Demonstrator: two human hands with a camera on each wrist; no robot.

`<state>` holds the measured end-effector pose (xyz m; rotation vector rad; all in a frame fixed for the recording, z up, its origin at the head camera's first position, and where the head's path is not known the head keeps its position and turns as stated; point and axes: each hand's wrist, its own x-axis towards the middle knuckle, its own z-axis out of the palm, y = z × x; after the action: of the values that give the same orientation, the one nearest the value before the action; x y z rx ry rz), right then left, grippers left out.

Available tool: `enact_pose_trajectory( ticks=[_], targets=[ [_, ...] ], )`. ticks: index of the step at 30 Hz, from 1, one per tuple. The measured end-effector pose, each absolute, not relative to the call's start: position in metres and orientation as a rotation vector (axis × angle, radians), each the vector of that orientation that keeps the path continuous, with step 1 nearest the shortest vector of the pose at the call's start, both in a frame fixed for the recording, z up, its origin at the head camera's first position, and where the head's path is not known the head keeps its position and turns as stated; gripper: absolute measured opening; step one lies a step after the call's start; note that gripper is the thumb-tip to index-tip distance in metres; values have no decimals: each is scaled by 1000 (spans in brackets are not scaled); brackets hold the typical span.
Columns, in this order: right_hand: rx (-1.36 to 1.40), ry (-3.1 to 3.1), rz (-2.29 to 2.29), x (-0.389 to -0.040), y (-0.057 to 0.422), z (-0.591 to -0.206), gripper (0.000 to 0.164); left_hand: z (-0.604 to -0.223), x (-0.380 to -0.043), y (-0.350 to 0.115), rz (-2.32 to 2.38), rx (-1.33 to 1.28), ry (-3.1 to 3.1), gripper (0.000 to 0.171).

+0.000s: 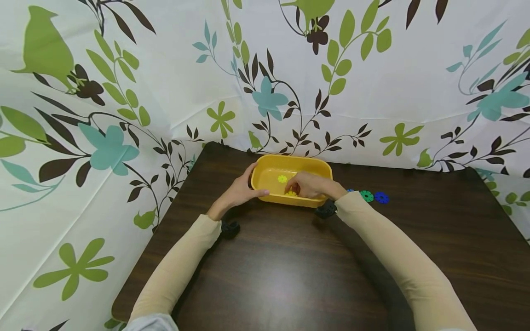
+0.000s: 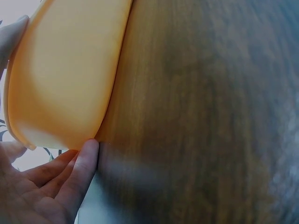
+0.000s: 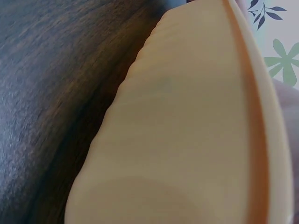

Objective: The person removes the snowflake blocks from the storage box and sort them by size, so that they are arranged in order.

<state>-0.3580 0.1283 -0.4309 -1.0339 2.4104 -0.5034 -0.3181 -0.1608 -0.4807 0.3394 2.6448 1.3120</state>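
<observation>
A yellow plastic tray [image 1: 265, 199] with rounded corners sits near the far edge of the table. My left hand [image 1: 241, 187] grips its left end, thumb over the front rim and fingers along the outside; in the left wrist view, fingertips [image 2: 91, 145] press against the tray's lower end. Inside the tray, my right hand [image 1: 308, 185] reaches down with curled fingers and pinches a yellow notched disc [image 1: 291, 194] by the front wall. Another yellow disc [image 1: 282, 179] lies on the tray floor. In the right wrist view the tray's outer wall [image 3: 177, 112] hides the fingers.
To the right of the tray, a green notched disc [image 1: 366, 196] and a blue notched disc [image 1: 382, 198] lie on the dark wooden table [image 1: 265, 266]. Another blue piece is partly hidden behind the right wrist. A patterned cloth [image 1: 165, 92] hangs behind and at the left.
</observation>
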Motion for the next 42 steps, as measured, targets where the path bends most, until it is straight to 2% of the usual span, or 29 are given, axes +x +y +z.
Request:
enact_pose_trajectory(
  ticks=[8,23,32,42],
  targets=[
    [-1015,2522,-534,-358,136,-437,34,-481,-316,-162,1317,346,2642,118],
    [-874,2746,-823,-340,162,-426,48,-480,-316,-162,1317,349,2640,119],
    [-821,2926,-1016,-323,198,-428,46,-480,-315,-161,1322,339,2628,119],
    [-556,3056,-1185,-302,252,-440,41,-479,-315,-161,1342,343,2613,119]
  ],
)
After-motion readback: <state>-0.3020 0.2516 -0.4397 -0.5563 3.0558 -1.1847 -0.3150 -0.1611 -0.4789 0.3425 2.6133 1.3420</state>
